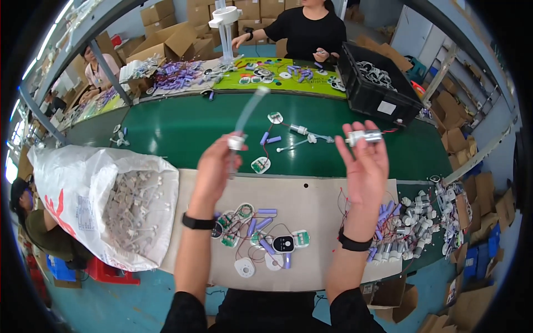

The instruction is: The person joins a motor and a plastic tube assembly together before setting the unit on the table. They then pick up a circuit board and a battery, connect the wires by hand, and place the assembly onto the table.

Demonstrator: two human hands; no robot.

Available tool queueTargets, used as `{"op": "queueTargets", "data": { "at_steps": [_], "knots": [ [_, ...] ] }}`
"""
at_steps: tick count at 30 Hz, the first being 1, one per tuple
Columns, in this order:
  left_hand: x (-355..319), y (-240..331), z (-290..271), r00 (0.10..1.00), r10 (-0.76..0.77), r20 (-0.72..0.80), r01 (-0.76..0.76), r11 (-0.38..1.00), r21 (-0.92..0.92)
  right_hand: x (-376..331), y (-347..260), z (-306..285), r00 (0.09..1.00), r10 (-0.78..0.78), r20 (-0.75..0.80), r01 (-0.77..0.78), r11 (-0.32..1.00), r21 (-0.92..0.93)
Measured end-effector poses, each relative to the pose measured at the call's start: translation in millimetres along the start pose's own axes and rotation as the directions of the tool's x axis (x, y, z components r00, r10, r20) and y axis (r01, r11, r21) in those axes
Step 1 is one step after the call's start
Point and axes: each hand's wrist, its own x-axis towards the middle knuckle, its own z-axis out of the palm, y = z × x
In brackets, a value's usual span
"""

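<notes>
My left hand (208, 172) is closed around a white fitting with a clear plastic tube (251, 111) that points up and away. My right hand (365, 175) is turned palm up. Its thumb presses a small silver motor with a white end (366, 137) against the fingers, and a red wire trails from it. Between my forearms, wired circuit boards (301, 238), purple battery cells (266, 246) and white discs (245, 267) lie on the beige mat (316, 205). Beyond my hands, another wired assembly (275, 117) with a motor and tube rests on the green belt (189, 127).
At left, a white sack (72, 194) spills clear tube fittings (133, 216). Piled motors (408, 230) lie at right. A black crate (383, 102) holds parts at the far right. Across the belt, a co-worker in black (311, 33) stands behind a green mat (233, 80).
</notes>
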Motion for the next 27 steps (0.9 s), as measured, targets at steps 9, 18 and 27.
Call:
{"op": "queueTargets", "data": {
  "at_steps": [9, 18, 27],
  "knots": [
    [18, -54, 46, 0.974, 0.169, 0.150, -0.221, 0.846, 0.484, 3, 72, 2, 0.967, 0.247, 0.060, -0.253, 0.958, 0.133],
    [26, -65, 38, 0.985, 0.109, 0.134, -0.147, 0.938, 0.313, 4, 105, -9, 0.942, 0.336, 0.003, -0.332, 0.930, 0.161],
    [24, -61, 43, 0.943, 0.275, 0.189, -0.334, 0.765, 0.551, -1, 116, -6, 0.935, 0.355, -0.023, -0.345, 0.921, 0.178]
  ]
}}
